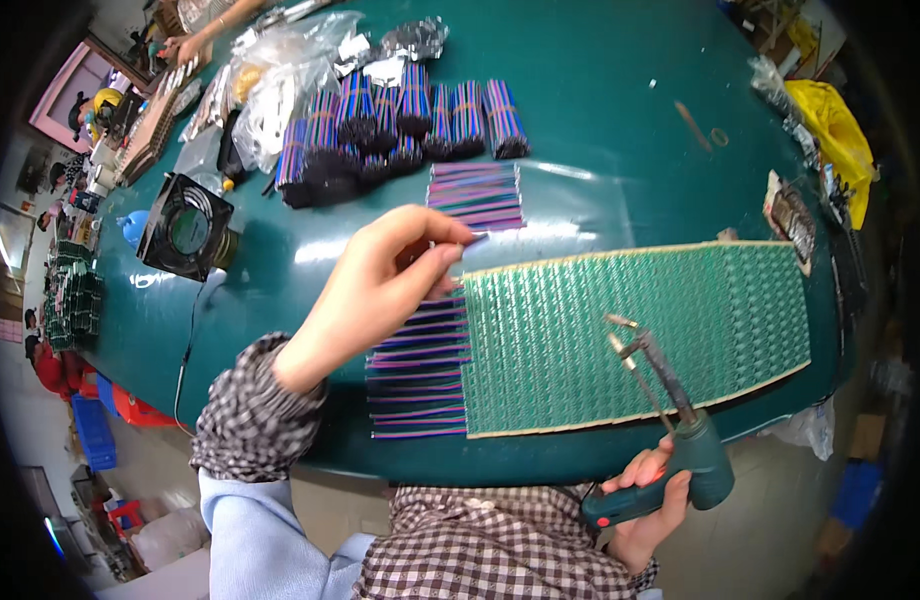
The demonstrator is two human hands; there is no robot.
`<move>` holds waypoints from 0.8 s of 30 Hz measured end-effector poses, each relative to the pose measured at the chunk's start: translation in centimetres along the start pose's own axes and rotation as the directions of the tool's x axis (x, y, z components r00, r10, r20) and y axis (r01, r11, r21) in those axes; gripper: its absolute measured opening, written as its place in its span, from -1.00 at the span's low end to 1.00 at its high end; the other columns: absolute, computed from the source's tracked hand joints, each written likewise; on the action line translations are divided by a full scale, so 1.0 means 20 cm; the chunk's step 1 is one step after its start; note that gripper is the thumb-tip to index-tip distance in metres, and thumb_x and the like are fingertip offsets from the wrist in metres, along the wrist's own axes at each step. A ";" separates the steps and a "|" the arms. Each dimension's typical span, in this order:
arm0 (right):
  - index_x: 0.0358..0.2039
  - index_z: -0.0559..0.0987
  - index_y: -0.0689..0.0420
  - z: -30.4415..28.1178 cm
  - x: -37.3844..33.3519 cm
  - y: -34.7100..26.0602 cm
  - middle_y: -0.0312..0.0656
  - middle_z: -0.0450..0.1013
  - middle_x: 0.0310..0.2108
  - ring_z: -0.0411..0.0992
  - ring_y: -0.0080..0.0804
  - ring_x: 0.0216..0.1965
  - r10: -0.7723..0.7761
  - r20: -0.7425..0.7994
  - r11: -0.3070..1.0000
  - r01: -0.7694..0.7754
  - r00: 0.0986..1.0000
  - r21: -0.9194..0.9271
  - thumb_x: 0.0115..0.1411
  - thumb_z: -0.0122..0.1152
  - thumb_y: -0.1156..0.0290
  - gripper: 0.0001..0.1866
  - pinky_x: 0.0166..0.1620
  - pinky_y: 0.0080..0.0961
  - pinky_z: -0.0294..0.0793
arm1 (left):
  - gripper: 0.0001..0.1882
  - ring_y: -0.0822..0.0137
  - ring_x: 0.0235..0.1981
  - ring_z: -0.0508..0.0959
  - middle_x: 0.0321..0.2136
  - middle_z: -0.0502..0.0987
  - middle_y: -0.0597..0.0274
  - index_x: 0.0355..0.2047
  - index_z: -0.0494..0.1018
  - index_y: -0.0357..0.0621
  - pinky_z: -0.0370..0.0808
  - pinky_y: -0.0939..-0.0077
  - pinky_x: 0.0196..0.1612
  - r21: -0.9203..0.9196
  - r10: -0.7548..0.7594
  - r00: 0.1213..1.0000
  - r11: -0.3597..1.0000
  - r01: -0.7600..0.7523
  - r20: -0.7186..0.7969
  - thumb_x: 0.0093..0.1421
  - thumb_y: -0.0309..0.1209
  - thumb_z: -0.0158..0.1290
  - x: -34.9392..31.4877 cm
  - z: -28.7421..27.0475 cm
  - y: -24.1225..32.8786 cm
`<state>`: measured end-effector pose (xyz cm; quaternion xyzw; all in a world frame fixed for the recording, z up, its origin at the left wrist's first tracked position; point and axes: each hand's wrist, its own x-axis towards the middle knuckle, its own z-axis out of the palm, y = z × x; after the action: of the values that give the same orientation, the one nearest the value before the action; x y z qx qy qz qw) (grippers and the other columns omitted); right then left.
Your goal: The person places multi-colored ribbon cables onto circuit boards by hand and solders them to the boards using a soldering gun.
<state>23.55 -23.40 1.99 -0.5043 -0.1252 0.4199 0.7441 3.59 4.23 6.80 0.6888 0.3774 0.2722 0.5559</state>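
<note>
My left hand (375, 270) is closed in a pinch at the far left corner of a green circuit board panel (630, 340). A short dark wire end (478, 240) shows at its fingertips. Along the panel's left edge lies a row of coloured ribbon wires (417, 385), partly covered by that hand. Beyond the hand, more ribbon wires (475, 195) lie side by side on the table. At the near side my right hand (645, 505) is wrapped round the handle of a green soldering gun (702, 465). The gun's metal tip hangs over the middle of the panel.
Bundled wires (415, 105) stand in a cluster at the back, next to clear plastic bags (290, 70). A black fan (187, 228) with a cord is at the left. A yellow bag (835, 140) lies at the right edge. Another person's hand (185, 48) reaches in at far left.
</note>
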 end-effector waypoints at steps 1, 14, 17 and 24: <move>0.03 0.26 0.32 0.01 0.00 0.00 -0.22 0.35 -0.44 0.41 -0.42 -0.43 -0.001 0.007 1.000 0.001 1.000 -0.011 0.29 0.11 -0.06 -0.35 -0.42 -0.28 0.67 | -0.84 0.64 -0.44 0.43 -0.39 0.51 0.38 -0.12 0.48 -0.31 0.38 0.74 -0.39 0.012 -0.057 0.998 0.998 0.056 0.028 0.31 -0.54 0.03 -0.07 0.00 0.04; 0.08 0.28 0.29 0.12 -0.04 0.05 -0.21 0.31 -0.46 0.41 -0.46 -0.43 0.024 0.094 0.983 -0.007 0.995 -0.181 0.37 -0.03 0.00 -0.43 -0.41 -0.39 0.69 | -0.67 0.27 -0.41 0.52 -0.39 0.49 0.21 -0.18 0.58 -0.23 0.48 0.45 -0.39 0.536 0.378 0.906 0.732 -0.420 0.192 -0.03 -0.63 0.18 -0.40 0.10 -0.28; 0.08 0.28 0.32 0.15 -0.05 0.04 -0.19 0.30 -0.46 0.40 -0.42 -0.44 0.017 0.082 0.976 0.002 0.996 -0.218 0.37 -0.03 0.01 -0.42 -0.42 -0.39 0.70 | -0.61 0.31 -0.42 0.51 -0.35 0.51 0.20 -0.16 0.56 -0.30 0.50 0.47 -0.39 0.627 0.538 0.804 0.542 -0.559 0.252 -0.09 -0.53 0.12 -0.42 0.11 -0.31; 0.09 0.29 0.43 0.11 -0.12 0.03 0.03 0.47 -0.26 0.54 -0.09 -0.17 0.105 0.043 0.975 -0.095 0.993 -0.201 0.25 0.20 0.08 -0.33 -0.27 -0.16 0.74 | -0.57 0.27 -0.37 0.52 -0.28 0.49 0.12 -0.14 0.54 -0.36 0.50 0.51 -0.36 0.624 0.537 0.804 0.544 -0.561 0.255 -0.09 -0.52 0.13 -0.42 0.13 -0.33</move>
<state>20.51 -23.65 3.07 -0.5704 -0.1609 0.4556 0.6642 -0.59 -3.50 0.18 0.9282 0.2052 0.2653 0.1608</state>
